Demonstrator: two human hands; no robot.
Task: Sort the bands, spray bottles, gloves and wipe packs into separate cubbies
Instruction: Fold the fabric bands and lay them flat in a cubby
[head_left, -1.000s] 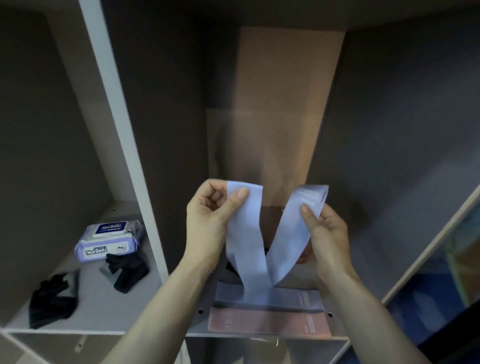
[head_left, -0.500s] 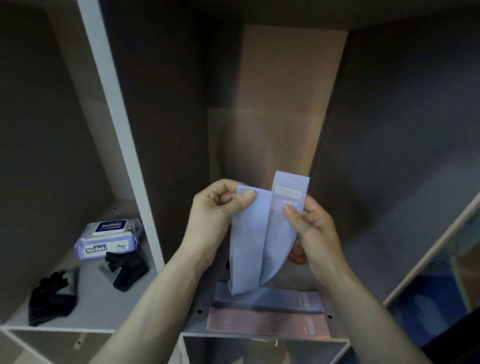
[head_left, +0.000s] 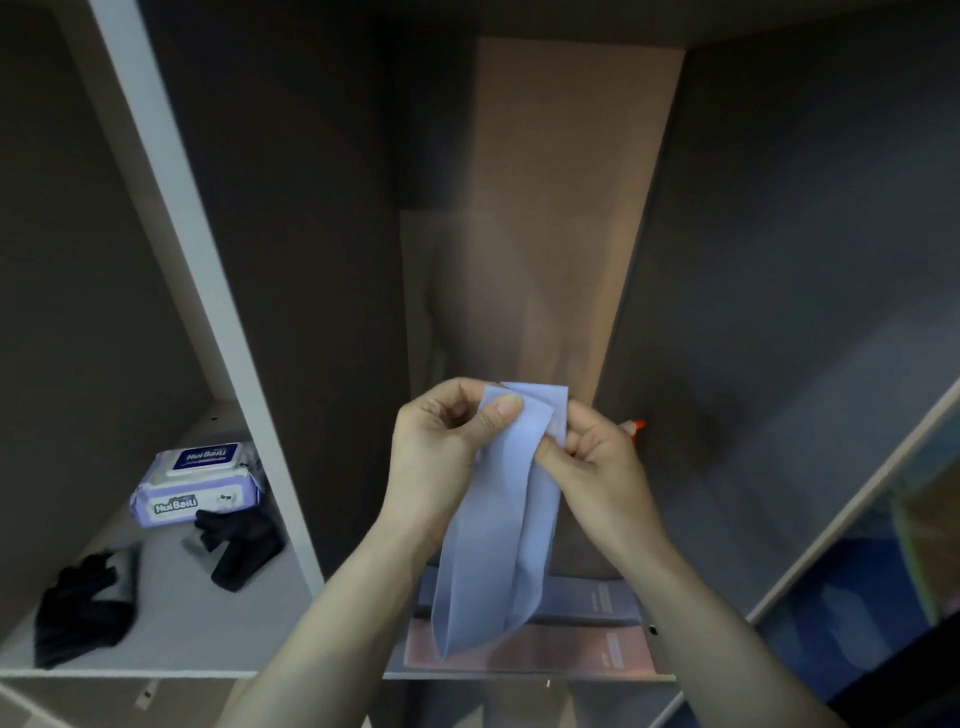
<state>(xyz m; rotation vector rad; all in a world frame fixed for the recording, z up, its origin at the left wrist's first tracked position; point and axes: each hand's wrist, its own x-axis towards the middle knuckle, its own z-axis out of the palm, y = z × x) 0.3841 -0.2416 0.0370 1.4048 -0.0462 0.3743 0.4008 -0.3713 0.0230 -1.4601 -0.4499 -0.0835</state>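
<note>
In the left cubby (head_left: 171, 644), a pair of black gloves (head_left: 83, 608) is seen near the front, a second black pair (head_left: 241, 543) lies further in, and a lilac wipe pack (head_left: 200, 483) is set just behind it, touching it. In the middle cubby (head_left: 530, 674), a pale blue band (head_left: 498, 525) is held up above the shelf floor, folded lengthwise so that its two halves hang together. Its top end is pinched by the left hand (head_left: 447, 447), thumb pressed on the front and fingers curled behind; the same end is pinched from the other side by the right hand (head_left: 597, 467), its fingers curled round the edge. The band looks thin, matte and limp; it is judged to be light, soft and stretchy, with no risk of breakage, and is best taken by its folded end so that the halves do not fall open. Beneath it, a grey-blue band (head_left: 597, 597) and a pink band (head_left: 571, 652) are laid flat on the shelf floor. An orange-tipped thing (head_left: 638, 426) is glimpsed behind the right hand; what it is cannot be told.
</note>
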